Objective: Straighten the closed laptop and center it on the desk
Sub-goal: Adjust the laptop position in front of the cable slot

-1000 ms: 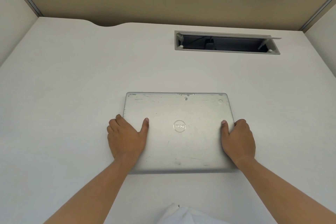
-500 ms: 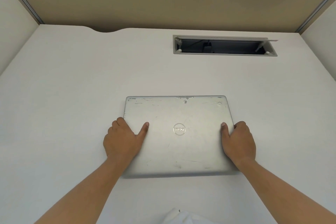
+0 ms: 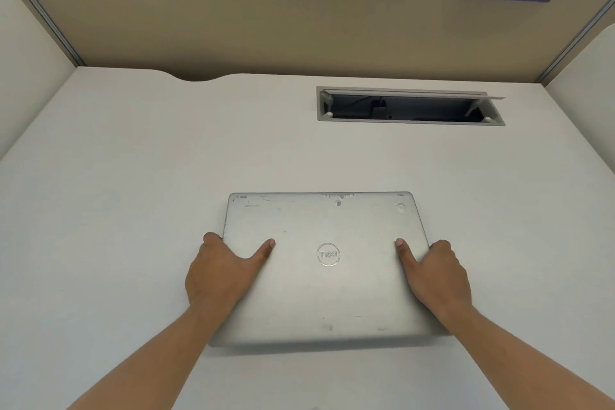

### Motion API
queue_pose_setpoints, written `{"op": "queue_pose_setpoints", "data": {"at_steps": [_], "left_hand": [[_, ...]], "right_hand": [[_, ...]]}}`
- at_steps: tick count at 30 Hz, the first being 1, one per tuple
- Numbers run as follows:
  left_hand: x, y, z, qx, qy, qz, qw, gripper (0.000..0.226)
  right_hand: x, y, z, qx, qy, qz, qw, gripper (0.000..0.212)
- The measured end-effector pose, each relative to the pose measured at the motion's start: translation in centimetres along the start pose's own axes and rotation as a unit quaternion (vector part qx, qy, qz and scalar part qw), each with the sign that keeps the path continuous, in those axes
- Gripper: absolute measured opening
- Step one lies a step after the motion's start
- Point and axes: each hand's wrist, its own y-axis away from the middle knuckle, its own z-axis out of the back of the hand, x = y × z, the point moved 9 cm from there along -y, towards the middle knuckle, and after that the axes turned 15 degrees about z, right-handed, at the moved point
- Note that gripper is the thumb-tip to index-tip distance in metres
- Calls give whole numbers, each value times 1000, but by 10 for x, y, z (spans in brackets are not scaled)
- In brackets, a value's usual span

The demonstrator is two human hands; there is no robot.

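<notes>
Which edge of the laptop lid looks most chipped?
The far edge of the laptop, facing the cable hatch: paint flakes off near its middle; the near edge has only faint scuffs.

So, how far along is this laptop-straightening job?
Done, seemingly: the laptop lies closed, its edges square to the desk, roughly mid-desk. In hand: the left hand and right hand grip its side edges, thumbs on the lid. Left: probably just letting go, perhaps a small nudge.

The left hand point(image 3: 223, 273) and right hand point(image 3: 436, 273) are curled round the laptop point(image 3: 327, 293) sides, thumbs laid on top.
</notes>
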Motion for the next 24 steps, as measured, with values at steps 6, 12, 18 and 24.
{"op": "queue_pose_setpoints", "data": {"at_steps": [6, 12, 18, 24], "left_hand": [[-23, -24, 8, 14, 11, -11, 1000, 94], [-62, -58, 18, 18, 10, -29, 999, 98], [-102, -92, 21, 6, 8, -33, 999, 98], [-125, -118, 11, 5, 11, -28, 1000, 96]], "right_hand": [[11, -21, 2, -14, -23, 9, 1000, 67], [32, -63, 9, -34, -30, 31, 998, 64], [49, -114, 7, -38, -31, 34, 998, 61], [60, -159, 0, -33, -25, 28, 999, 57]]}}
